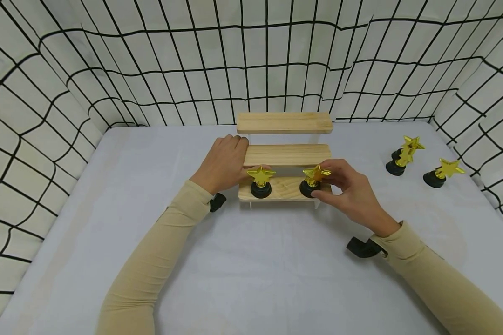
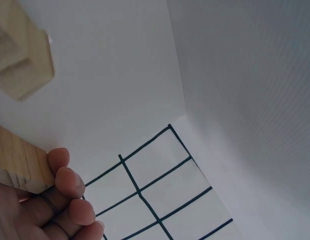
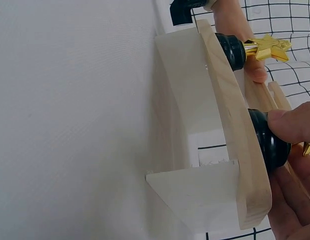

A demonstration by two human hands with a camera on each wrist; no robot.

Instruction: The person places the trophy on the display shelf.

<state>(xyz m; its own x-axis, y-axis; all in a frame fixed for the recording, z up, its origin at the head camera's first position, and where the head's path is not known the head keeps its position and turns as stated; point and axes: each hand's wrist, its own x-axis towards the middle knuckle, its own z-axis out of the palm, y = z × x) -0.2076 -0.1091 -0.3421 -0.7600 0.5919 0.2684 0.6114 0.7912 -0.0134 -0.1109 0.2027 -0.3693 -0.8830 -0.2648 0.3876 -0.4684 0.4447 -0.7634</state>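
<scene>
A three-step wooden riser (image 1: 284, 156) is standing at the middle of the table (image 1: 109, 223), toward the back. Two star trophies are sitting on its lowest step: one (image 1: 261, 182) left, one (image 1: 314, 181) right. Three more star trophies (image 1: 419, 163) are standing well apart to the right, on the table.

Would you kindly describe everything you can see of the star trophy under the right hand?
The trophy is a small gold star, shiny like plastic, on a short stem above a round black base. It stands upright, star tilted slightly, at the right end of the lowest step of a pale wooden stand. The right hand pinches its base, thumb in front. A second trophy stands apart to its left.
</scene>
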